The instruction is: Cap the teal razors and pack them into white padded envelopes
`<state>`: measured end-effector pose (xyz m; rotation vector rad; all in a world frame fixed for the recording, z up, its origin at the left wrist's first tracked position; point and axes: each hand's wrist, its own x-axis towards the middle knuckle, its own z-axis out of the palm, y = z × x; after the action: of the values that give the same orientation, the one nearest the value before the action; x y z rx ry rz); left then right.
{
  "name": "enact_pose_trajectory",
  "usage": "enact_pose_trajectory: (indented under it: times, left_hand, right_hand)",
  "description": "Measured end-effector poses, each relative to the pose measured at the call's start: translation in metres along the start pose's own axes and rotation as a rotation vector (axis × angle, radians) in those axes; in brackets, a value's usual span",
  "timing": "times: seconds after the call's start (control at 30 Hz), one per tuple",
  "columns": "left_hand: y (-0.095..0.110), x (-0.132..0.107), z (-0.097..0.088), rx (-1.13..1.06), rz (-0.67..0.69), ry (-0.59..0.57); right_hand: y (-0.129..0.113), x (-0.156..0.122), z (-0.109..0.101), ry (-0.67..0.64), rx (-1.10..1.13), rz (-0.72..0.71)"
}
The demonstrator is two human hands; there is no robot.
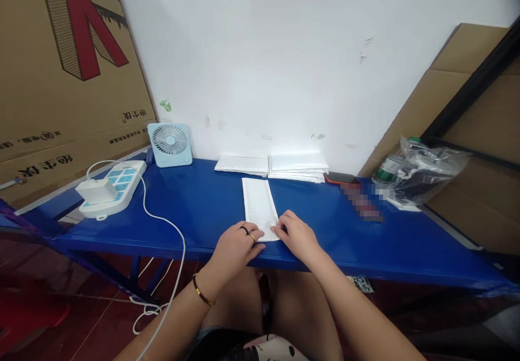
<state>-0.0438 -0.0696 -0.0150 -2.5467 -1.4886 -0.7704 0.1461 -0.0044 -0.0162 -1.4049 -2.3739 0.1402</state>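
A long, flat white packet (pixel 258 201) lies on the blue table, its narrow side toward me and slightly askew. Clear, shiny film wrinkles at its near end. My left hand (pixel 239 243), with rings and a bracelet, grips the packet's near left corner between fingers and thumb. On the near right corner, the curled fingers of my right hand (pixel 297 235) pinch the film or edge. Which layer they hold cannot be made out. Behind, two stacks of similar white packets, the left stack (pixel 241 165) and the right stack (pixel 298 166), sit side by side against the wall.
A light blue fan (pixel 170 144) and a white power strip (pixel 128 182) with a plugged-in charger (pixel 96 191) stand at left; its cable hangs over the front edge. At right are a phone (pixel 342 178), a blurred reddish item (pixel 361 201) and a clear plastic bag (pixel 426 174).
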Motion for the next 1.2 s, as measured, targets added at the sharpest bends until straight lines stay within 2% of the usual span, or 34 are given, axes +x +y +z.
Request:
enact_pose_trajectory:
  times: [0.13, 0.2, 0.27, 0.33, 0.43, 0.57, 0.73, 0.87, 1.03, 1.1, 1.13, 1.17, 1.2]
  left_hand:
    - [-0.006, 0.012, 0.004, 0.175, 0.105, -0.058]
    - [-0.009, 0.019, 0.005, 0.256, 0.153, -0.084]
    - [-0.010, 0.025, 0.004, 0.290, 0.188, -0.086]
    - [-0.009, 0.029, 0.001, 0.288, 0.215, -0.065]
    - [-0.003, 0.035, -0.006, 0.263, 0.232, 0.010]
    - [-0.002, 0.043, -0.020, 0.125, 0.267, 0.114]
    - [-0.014, 0.059, -0.031, 0.035, 0.363, 0.208]
    - [-0.017, 0.068, -0.032, 0.002, 0.430, 0.193]
    - [-0.020, 0.068, -0.036, -0.096, 0.487, 0.205]
    - [-0.032, 0.069, -0.039, -0.156, 0.402, 0.272]
    - [-0.040, 0.070, -0.040, -0.198, 0.291, 0.350]
    - [-0.049, 0.072, -0.041, -0.249, 0.125, 0.462]
    - [-0.058, 0.074, -0.042, -0.323, -0.064, 0.579]
  right_hand:
    - [0.000, 0.000, -0.002, 0.007, 0.000, -0.008]
    - [-0.003, -0.003, -0.007, 0.064, 0.001, -0.024]
    - [-0.008, -0.008, -0.013, 0.149, -0.020, -0.116]
    - [-0.013, -0.013, -0.019, 0.203, -0.086, -0.276]
    - [-0.015, -0.015, -0.025, 0.251, -0.204, -0.448]
    - [-0.009, -0.007, -0.036, 0.314, -0.219, -0.546]
    - [0.000, 0.008, -0.060, 0.332, -0.165, -0.634]
    - [0.005, 0.010, -0.074, 0.297, -0.145, -0.661]
    - [0.009, 0.004, -0.087, 0.277, -0.089, -0.705]
    - [0.012, 0.007, -0.100, 0.297, -0.008, -0.665]
    - [0.014, 0.013, -0.108, 0.320, 0.055, -0.609]
    - [0.017, 0.022, -0.116, 0.348, 0.133, -0.521]
    - [0.020, 0.035, -0.124, 0.373, 0.234, -0.373]
